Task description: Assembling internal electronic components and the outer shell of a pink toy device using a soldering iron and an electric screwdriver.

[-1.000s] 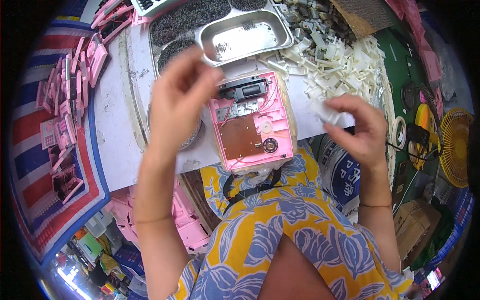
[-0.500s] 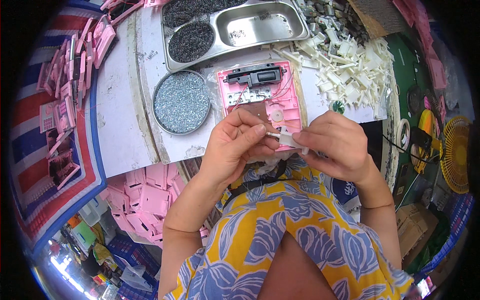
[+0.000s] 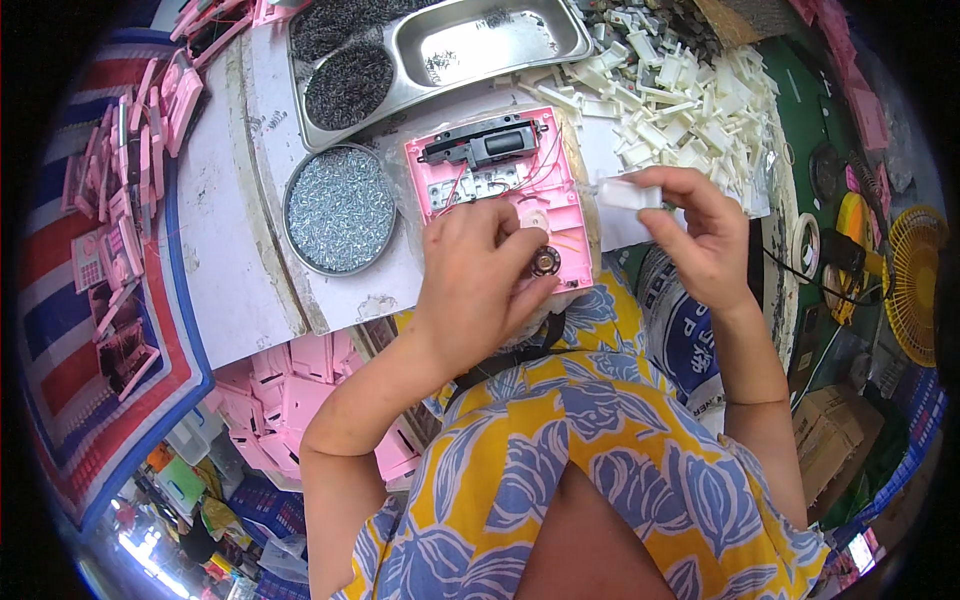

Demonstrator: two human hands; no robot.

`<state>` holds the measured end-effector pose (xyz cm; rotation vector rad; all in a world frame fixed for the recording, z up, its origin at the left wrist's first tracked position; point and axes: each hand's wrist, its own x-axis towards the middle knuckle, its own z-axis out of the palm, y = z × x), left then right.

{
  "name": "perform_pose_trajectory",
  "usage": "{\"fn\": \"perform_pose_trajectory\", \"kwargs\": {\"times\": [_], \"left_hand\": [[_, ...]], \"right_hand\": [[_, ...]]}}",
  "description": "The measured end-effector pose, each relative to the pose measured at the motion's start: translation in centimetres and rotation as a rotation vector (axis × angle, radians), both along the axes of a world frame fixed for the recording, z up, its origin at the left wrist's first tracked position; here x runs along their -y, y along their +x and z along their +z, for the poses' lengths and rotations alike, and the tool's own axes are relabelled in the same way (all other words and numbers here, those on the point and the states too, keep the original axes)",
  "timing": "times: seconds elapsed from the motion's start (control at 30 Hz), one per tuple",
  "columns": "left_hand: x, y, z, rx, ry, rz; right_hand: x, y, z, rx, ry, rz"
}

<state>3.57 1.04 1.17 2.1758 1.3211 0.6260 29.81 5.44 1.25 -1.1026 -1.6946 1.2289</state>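
Observation:
In front of me lies an opened pink plastic housing point(image 3: 573, 235), with a black mechanism point(image 3: 497, 145), a metal plate, thin wires and a whitish round gear point(image 3: 536, 219) inside. My left hand point(image 3: 478, 275) rests over its lower left, fingers bent. Its thumb and forefinger close around a small round dark part point(image 3: 545, 261) with a brassy centre; the other fingertips are partly hidden. Off the housing's right side, my right hand point(image 3: 703, 235) pinches a white plastic piece point(image 3: 632, 195) between thumb and fingers, its narrow end towards the housing.
A round tin of silvery screws point(image 3: 343, 210) stands left of the housing. Behind is a steel tray point(image 3: 480, 75) with dark screws. White plastic parts point(image 3: 690, 110) are heaped at the back right. Pink shells point(image 3: 290, 395) are piled below left, and a yellow fan point(image 3: 915, 290) is far right.
My hands have parted. The left moved down onto the housing at the round dark part; the right carried the white piece to the right and up. The view has shifted slightly.

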Motion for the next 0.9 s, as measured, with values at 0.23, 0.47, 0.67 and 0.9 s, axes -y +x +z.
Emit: {"fn": "perform_pose_trajectory", "kwargs": {"times": [0.23,0.47,0.67,0.9], "left_hand": [[1.5,-2.0,-1.5,0.124,0.133,0.021],[1.3,-1.7,-2.2,0.146,0.175,0.013],[1.6,-1.7,-2.6,0.218,0.177,0.021],[1.5,-1.4,-2.3,0.073,0.170,-0.056]], "right_hand": [[-1.5,-1.6,0.0,0.442,0.530,0.224],[-1.9,-2.7,-0.4,0.480,0.642,0.280],[-2.6,-2.9,-2.2,0.276,0.571,0.304],[-1.8,-4.2,-2.1,0.446,0.620,0.309]]}}
